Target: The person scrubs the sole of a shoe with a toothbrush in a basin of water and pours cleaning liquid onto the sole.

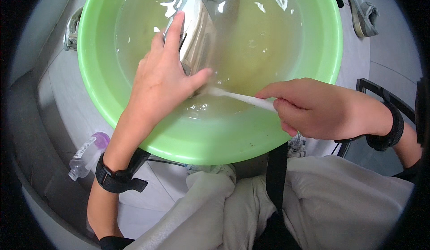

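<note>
A grey and white shoe (193, 30) lies partly under cloudy yellowish water in a large light-green basin (215, 147). My left hand (163, 71) is closed over the shoe's near side, its thumb apart from the fingers and close to the water. Between the fingers and thumb of my right hand (309, 106) is the white handle of a slim toothbrush (248, 99). It points left, and its head meets the water beside my left thumb and the shoe's near end. The bristles are blurred and hard to make out.
Left of the basin a clear plastic bottle with a purple end (89, 153) lies on the tiled floor. A grey shoe (363, 12) stands beyond the basin at the right, another shoe (73, 30) at the left. A black metal frame (380, 91) is by my right forearm.
</note>
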`<state>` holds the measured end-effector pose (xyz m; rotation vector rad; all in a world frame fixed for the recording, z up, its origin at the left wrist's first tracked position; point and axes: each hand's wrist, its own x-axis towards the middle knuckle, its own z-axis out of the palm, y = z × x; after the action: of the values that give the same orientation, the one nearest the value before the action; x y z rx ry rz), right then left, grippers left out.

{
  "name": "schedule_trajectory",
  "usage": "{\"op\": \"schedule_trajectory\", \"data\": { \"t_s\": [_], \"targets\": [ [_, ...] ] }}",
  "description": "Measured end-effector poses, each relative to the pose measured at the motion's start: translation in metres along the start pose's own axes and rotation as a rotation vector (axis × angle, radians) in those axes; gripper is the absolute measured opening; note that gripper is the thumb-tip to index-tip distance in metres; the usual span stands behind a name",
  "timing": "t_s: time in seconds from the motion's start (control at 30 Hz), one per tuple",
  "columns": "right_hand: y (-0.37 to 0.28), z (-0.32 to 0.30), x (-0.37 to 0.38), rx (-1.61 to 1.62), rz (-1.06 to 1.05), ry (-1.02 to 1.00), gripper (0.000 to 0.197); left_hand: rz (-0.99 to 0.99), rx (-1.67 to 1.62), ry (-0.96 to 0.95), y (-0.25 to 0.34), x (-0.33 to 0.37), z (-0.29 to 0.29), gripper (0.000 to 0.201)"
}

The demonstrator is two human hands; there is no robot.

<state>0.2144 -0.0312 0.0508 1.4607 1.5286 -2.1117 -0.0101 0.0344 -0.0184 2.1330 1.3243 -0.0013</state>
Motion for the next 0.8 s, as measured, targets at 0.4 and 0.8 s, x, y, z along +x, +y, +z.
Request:
{"op": "schedule_trajectory", "data": {
  "t_s": [0.4,0.8],
  "targets": [
    [-0.003,0.016,0.001,0.37,0.115,0.099,0.024,0.067,0.003,0.035,-0.005,0.004,0.005,0.091],
    [0.015,0.016,-0.006,-1.194,-0.53,0.637,0.037,-0.031,-0.179,-0.071,0.003,0.008,-0.005,0.092]
  ]
}}
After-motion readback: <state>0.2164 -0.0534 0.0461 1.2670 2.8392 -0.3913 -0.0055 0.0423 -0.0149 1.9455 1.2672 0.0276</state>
